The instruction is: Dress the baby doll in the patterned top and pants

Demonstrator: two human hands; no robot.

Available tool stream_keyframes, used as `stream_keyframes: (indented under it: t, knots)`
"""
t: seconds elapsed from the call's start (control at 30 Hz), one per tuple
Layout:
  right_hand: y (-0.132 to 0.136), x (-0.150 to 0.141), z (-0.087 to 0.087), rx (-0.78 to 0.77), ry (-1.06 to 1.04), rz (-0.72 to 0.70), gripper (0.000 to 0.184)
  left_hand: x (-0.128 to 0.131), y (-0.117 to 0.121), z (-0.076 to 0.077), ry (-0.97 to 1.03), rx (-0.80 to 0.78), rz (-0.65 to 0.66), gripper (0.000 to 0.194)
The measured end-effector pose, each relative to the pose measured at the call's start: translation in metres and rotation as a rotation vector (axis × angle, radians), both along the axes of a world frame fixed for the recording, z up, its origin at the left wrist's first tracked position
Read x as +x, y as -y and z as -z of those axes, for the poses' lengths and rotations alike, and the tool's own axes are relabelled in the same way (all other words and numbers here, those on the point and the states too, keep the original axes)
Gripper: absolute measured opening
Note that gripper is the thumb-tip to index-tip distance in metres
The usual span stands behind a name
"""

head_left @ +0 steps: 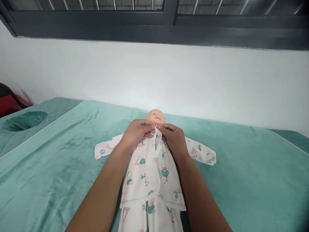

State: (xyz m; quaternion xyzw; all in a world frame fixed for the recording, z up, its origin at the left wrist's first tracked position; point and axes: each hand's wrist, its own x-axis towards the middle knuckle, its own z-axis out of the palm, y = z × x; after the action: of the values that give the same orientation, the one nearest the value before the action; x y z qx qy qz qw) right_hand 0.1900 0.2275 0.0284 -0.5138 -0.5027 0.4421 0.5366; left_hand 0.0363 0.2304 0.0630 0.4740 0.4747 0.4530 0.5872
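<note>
A baby doll (154, 116) lies on its back, its head toward the wall. It wears a white printed baby shirt (147, 174) with buttons down the front and matching trousers (164, 217). Both sleeves stretch out sideways. My left hand (138, 132) pinches the shirt's edge at the collar, just below the doll's chin. From the other side, my right hand (173, 138) grips the collar there too, its fingertips close to those of my left. Whatever small fastening sits between the fingertips is mostly hidden. Lower down, a button (155, 160) shows on the shirt front.
Under the doll a green plush cover (241, 170) spreads over a bed-like surface, with a round hole (25, 120) at the left. A white wall (154, 74) rises behind it, below a dark window frame (154, 32). Something red and black (9, 104) stands at the far left.
</note>
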Motion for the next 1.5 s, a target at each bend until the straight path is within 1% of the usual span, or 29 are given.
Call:
stream_keyframes:
  t: [0.1,0.17,0.33,0.43,0.53,0.67,0.77,0.83,0.9,0.97,1.03,1.07,1.2,1.37,1.43,1.5]
  knots:
    - [0.000,0.001,0.002,-0.006,-0.041,0.003,0.026,-0.003,0.000,0.001,0.019,-0.016,0.026,0.017]
    - [0.001,0.002,0.002,0.004,-0.021,0.005,0.025,-0.004,-0.001,0.003,0.029,-0.015,0.022,0.014]
    - [0.009,0.000,0.000,0.101,0.068,0.000,0.016,-0.002,-0.001,0.005,0.046,-0.021,0.008,0.017]
    - [0.015,-0.002,0.002,0.195,0.129,-0.009,0.017,-0.001,0.001,0.003,0.042,-0.018,-0.011,0.017]
    - [0.021,-0.003,0.004,0.324,0.260,-0.049,0.018,0.000,0.003,0.002,0.024,0.002,-0.013,0.016]
    - [0.026,-0.004,0.001,0.394,0.499,-0.069,0.021,0.004,0.002,0.003,-0.029,0.055,0.014,0.019]
    - [0.028,-0.006,-0.001,0.473,0.633,-0.051,0.025,0.008,0.001,0.001,-0.118,0.073,-0.015,0.018]
    - [0.029,-0.006,-0.002,0.518,0.680,-0.055,0.025,0.010,0.002,-0.001,-0.197,0.075,-0.040,0.017]
    - [0.029,-0.006,-0.001,0.496,0.653,-0.044,0.023,0.010,0.003,-0.003,-0.284,0.084,-0.059,0.018]
    - [0.029,-0.004,0.000,0.417,0.543,-0.013,0.020,0.009,0.004,-0.005,-0.356,0.096,-0.065,0.021]
    - [0.029,-0.003,0.001,0.345,0.443,0.007,0.019,0.006,0.004,-0.005,-0.391,0.101,-0.052,0.023]
    - [0.029,-0.003,0.001,0.331,0.426,0.002,0.018,0.005,0.004,-0.005,-0.391,0.104,-0.035,0.024]
    - [0.029,-0.003,0.000,0.381,0.510,-0.016,0.019,0.002,0.004,-0.006,-0.360,0.110,0.036,0.023]
    - [0.030,-0.004,0.001,0.452,0.630,0.053,0.018,0.002,0.005,-0.008,-0.427,0.105,0.014,0.016]
    - [0.031,-0.003,0.001,0.430,0.598,0.053,0.018,0.001,0.005,-0.007,-0.432,0.119,0.042,0.012]
    - [0.030,-0.002,0.001,0.378,0.508,0.038,0.020,-0.001,0.004,-0.006,-0.430,0.133,0.073,0.012]
